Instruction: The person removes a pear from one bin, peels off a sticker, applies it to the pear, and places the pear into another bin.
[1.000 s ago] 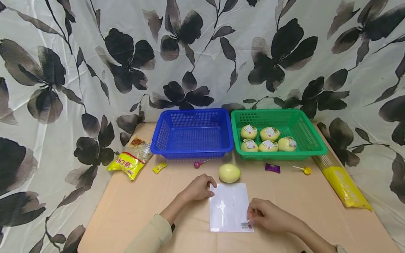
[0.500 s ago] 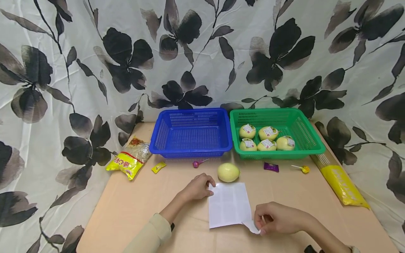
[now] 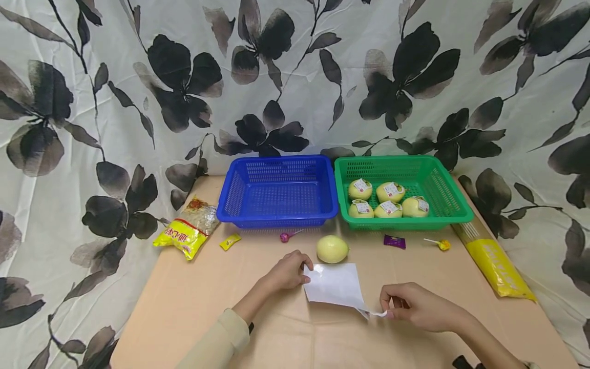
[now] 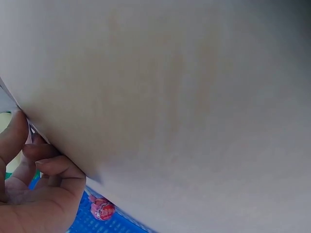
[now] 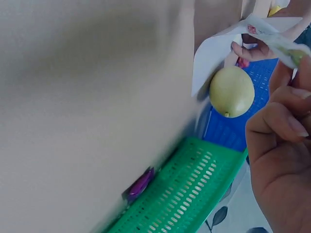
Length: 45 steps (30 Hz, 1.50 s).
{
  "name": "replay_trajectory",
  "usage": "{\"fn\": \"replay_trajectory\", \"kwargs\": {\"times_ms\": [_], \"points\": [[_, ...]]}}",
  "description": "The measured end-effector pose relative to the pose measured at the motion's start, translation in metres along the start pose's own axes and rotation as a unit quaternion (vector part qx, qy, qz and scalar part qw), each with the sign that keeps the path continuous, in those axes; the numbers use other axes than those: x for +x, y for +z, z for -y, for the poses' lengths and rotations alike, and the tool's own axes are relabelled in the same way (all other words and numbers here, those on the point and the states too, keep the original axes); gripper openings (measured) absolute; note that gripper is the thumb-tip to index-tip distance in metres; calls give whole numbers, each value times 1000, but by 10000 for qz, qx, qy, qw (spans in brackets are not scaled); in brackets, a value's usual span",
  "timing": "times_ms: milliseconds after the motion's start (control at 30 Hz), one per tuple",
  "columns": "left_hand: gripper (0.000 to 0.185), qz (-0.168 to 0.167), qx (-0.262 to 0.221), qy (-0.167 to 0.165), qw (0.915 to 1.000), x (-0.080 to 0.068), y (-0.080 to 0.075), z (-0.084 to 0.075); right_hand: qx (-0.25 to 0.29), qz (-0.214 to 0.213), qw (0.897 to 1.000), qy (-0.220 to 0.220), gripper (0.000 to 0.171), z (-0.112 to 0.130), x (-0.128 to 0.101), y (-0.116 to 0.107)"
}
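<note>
A white sticker sheet [image 3: 334, 284] lies on the tan table [image 3: 207, 297] in front of a bare yellow-green fruit [image 3: 333, 249]. My left hand [image 3: 301, 271] pinches the sheet's far left corner. My right hand [image 3: 389, 310] pinches a small sticker [image 3: 375, 312] at the sheet's near right corner, and that corner is pulled up off the table. The right wrist view shows the sticker [image 5: 272, 34] in my fingers, with the fruit [image 5: 232, 91] and the sheet [image 5: 214, 53] beyond. In the left wrist view my curled fingers [image 4: 43, 165] sit at the sheet's edge.
At the back stand a blue basket [image 3: 278, 192] and a green basket [image 3: 442, 200] holding several labelled fruits. A pink lollipop [image 3: 286, 237], yellow candy [image 3: 229, 241], purple candy [image 3: 394, 241] and yellow lollipop [image 3: 442, 244] lie before them. A snack bag [image 3: 189, 228] lies left, a yellow pack [image 3: 495, 261] right.
My right hand has drawn the sticker rightward and up, lifting the sheet's near edge so the sheet looks shorter. The left hand has stayed on its corner.
</note>
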<state>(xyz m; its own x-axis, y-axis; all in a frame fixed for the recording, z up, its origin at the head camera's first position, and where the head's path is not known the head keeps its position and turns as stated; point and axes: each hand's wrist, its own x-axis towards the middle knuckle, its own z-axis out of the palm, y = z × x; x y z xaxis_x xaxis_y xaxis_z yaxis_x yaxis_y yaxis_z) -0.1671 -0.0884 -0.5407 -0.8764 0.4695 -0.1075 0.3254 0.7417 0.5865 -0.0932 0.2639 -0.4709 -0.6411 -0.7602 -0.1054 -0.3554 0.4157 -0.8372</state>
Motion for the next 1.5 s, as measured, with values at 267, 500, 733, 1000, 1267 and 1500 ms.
{"fn": "replay_trajectory", "kwargs": {"times_ms": [267, 500, 733, 1000, 1267, 1500], "points": [[22, -45, 73, 5, 10000, 1, -3, 1, 281, 325, 9991, 32, 8, 4, -11, -10], [22, -43, 30, -67, 10000, 0, -6, 0, 246, -71, 9997, 31, 6, 6, -14, -14], [22, -19, -95, 108, 9999, 0, -4, 2, 198, -1705, 9823, 744, 10, 12, 12, -4], [29, -83, -159, 275, 9995, -2, -5, 5, 1068, -2868, 9428, 1324, 23, 11, 61, 10], [45, -652, -758, 78, 9950, 1, -15, 3, 1789, -3334, 9064, 1876, 35, 5, 99, 13], [65, -1014, -1285, 538, 9850, 24, -17, -5, 2229, -3703, 8779, 2060, 37, 0, 118, 16]]}}
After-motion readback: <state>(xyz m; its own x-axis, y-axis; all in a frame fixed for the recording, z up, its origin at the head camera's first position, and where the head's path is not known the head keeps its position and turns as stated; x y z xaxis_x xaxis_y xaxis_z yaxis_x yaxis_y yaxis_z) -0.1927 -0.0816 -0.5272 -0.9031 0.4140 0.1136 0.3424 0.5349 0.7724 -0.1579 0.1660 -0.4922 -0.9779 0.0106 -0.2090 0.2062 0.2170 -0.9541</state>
